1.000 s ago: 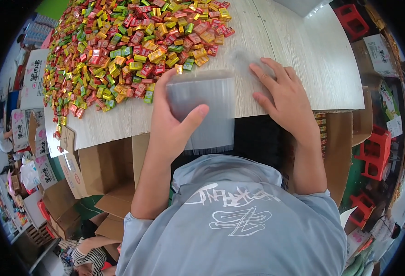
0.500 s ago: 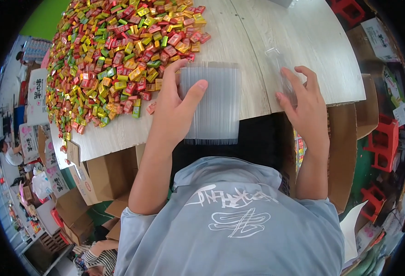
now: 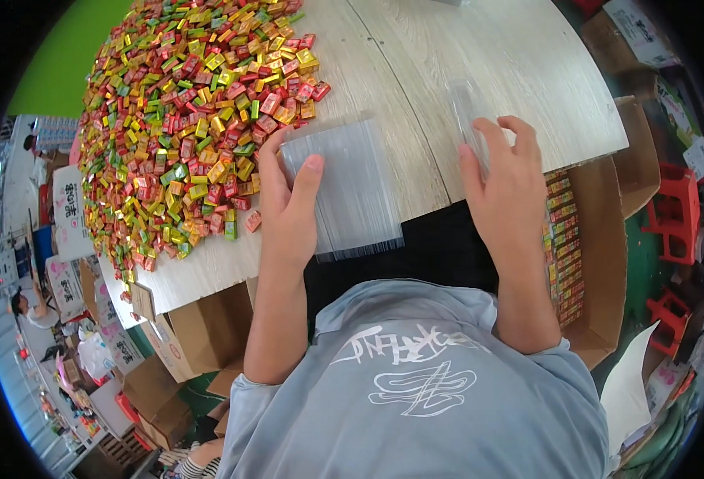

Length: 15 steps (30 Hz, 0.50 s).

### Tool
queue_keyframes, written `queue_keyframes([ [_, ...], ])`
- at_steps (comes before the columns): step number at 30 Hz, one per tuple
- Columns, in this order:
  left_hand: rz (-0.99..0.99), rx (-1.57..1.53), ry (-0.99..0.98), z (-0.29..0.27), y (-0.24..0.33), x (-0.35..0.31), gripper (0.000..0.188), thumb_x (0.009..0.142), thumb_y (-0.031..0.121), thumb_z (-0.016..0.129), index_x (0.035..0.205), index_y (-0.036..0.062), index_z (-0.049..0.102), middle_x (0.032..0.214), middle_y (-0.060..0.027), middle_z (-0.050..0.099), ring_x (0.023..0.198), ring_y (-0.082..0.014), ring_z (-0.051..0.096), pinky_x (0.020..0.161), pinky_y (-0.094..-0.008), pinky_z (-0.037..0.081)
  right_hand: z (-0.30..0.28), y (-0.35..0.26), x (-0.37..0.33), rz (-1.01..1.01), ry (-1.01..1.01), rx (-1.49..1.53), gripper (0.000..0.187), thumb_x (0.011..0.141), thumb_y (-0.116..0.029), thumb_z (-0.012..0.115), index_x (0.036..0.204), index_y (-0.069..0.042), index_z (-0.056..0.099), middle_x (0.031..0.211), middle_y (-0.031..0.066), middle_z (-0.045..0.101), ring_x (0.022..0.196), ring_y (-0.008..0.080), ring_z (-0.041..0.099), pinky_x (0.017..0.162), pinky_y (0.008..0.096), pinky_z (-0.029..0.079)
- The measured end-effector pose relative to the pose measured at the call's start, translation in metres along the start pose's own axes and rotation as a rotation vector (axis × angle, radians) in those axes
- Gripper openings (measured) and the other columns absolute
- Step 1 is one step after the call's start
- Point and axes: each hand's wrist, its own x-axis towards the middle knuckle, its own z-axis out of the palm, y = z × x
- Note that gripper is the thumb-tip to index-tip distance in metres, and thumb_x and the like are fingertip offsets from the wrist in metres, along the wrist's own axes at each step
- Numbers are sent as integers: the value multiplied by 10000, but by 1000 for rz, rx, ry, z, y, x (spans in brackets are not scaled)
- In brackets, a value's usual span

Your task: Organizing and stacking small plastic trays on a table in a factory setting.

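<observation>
My left hand [image 3: 289, 199] is wrapped round the left side of a thick stack of clear plastic trays [image 3: 348, 188], thumb on top. The stack rests over the table's near edge, its lower end overhanging my dark lap. On the right, my right hand [image 3: 505, 176] holds a single long, narrow clear plastic tray [image 3: 465, 100] loosely, thumb at its left edge and bent fingers across it. Part of that tray is hidden behind the fingers. Left of the stack spreads a big heap of small foil-wrapped sweets [image 3: 200, 120] in red, yellow, orange and green.
The pale wooden table [image 3: 416, 48] has a seam running through it. An open carton [image 3: 599, 255] with rows of small coloured packs stands at my right, another open carton [image 3: 208, 335] at my left. Red stools [image 3: 675, 211] stand further right. Other people are in the left background.
The view has turned slightly, so the heap and table appear shifted. The stack now looks tilted and a little further left, still in my left hand. The right hand stays at its tray.
</observation>
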Motion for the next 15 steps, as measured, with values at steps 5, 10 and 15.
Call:
queue_keyframes([
  [5, 11, -109, 12, -9, -9, -7, 487, 995, 178, 552, 1400, -12, 360, 1404, -115, 398, 1278, -182, 368, 1095, -311, 285, 4, -5, -2, 31, -55, -176, 334, 895, -235, 664, 1184, -74, 622, 1175, 177, 570, 1013, 369, 590, 840, 448, 497],
  [10, 43, -240, 20, -11, -9, -9, 508, 999, 179, 548, 1420, -2, 330, 1410, -122, 391, 1297, -191, 357, 1112, -325, 267, 5, -19, -7, 24, -105, -291, 342, 888, -235, 665, 1189, -78, 621, 1143, 162, 602, 996, 352, 598, 840, 441, 494],
  [15, 66, -294, 11, -16, -11, -12, 531, 997, 175, 548, 1432, 0, 300, 1415, -130, 379, 1308, -197, 347, 1118, -327, 258, 8, -29, -11, -12, -97, -378, 327, 922, -226, 612, 1214, -79, 607, 1197, 168, 617, 1017, 340, 601, 869, 447, 487],
])
